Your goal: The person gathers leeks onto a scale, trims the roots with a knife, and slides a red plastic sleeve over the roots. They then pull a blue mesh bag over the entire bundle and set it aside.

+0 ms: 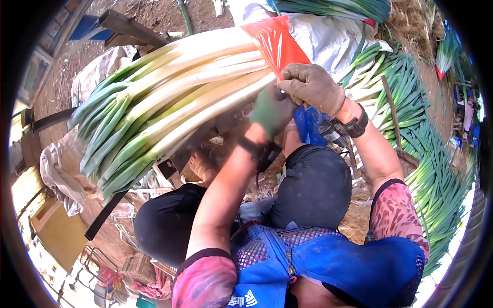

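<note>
Leek bundle [195,50], upper left of centre, lying slantwise over a dark metal frame [108,215], green leaves to the left, white root ends in a red plastic wrap [277,43]. Right grip [312,88]: gloved, closed, pinching the lower corner of the wrap. Left grip [273,110]: near the wrapped end, blurred; whether spread or pressed together cannot be told.

Handling (judged): fairly heavy and long; shafts firm but liable to snap or bruise, smooth and somewhat slippery; leaves limp; wrap thin, easily torn. Best hold: 2 hands, beneath the white shafts, near mid-length.

Count: 1 bundle in hand, its overlapping stalks not exactly countable; 1 wrap on it; 1 further bundle [344,7] at top; 1 leek heap [436,185] at right, stalks uncountable.
</note>
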`<state>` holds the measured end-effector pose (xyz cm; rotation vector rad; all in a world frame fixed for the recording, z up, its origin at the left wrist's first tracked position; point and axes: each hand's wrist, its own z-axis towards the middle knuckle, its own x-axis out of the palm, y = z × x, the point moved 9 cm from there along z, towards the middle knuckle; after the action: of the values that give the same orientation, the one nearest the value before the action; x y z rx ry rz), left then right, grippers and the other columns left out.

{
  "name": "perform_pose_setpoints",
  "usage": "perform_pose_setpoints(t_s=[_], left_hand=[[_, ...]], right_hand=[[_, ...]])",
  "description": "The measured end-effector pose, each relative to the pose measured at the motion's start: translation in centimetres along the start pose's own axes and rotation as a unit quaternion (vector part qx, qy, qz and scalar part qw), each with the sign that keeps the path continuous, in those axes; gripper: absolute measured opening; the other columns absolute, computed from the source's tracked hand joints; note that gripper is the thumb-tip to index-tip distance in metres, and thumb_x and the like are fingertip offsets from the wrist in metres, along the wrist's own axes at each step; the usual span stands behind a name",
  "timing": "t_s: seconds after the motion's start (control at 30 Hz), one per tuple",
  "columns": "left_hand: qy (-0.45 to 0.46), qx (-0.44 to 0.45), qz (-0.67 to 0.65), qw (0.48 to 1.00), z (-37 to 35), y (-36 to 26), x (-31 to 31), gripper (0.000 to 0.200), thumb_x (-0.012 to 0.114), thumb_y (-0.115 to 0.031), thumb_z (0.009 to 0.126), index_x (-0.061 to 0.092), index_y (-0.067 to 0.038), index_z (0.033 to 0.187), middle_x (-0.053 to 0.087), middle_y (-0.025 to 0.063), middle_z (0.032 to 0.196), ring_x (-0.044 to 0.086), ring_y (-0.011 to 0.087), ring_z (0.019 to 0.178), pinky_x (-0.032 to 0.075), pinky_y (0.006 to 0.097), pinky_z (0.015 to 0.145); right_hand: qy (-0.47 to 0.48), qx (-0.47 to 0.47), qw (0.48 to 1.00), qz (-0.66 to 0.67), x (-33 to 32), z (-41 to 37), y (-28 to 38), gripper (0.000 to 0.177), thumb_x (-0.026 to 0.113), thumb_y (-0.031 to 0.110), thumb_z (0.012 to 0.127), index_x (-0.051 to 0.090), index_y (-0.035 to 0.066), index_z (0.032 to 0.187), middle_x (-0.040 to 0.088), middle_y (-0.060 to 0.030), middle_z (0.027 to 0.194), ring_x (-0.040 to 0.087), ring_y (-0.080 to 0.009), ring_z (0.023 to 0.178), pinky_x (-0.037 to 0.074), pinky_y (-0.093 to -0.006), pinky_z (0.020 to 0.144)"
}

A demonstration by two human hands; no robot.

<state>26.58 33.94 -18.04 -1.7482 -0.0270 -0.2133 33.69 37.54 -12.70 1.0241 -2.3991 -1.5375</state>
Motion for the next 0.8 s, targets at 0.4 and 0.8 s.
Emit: perform_pose_setpoints(t_s=[0.4, 0.8], left_hand=[[-0.235, 0.135, 0.128, 0.954, -7.9, -3.4, -2.5, 0.050, 0.069, -0.024, 0.087, 0.049, 0.000, 0.126, 0.060, 0.0217, 0.113, 0.064, 0.0286, 0.095, 0.052, 0.0360, 0.077], [-0.074, -0.155, -0.361, 0.917, -1.9, 11.4, -3.1, 0.029, 0.061, -0.021, 0.094, 0.062, -0.007, 0.119, 0.065, 0.0039, 0.105, 0.063, 0.0126, 0.093, 0.050, 0.0257, 0.085]], right_hand=[[-0.016, -0.036, 0.995, -0.093, -0.2, 0.5, 1.4, 0.021, 0.059, 0.024, 0.090, 0.060, 0.004, 0.083, 0.054, 0.0007, 0.059, 0.051, -0.0063, 0.051, 0.041, -0.0231, 0.047], [-0.014, -0.119, 0.962, -0.247, 0.2, 1.8, -1.5, 0.030, 0.062, 0.032, 0.087, 0.060, 0.002, 0.084, 0.064, -0.0153, 0.073, 0.065, -0.0292, 0.068, 0.050, -0.0366, 0.062]])
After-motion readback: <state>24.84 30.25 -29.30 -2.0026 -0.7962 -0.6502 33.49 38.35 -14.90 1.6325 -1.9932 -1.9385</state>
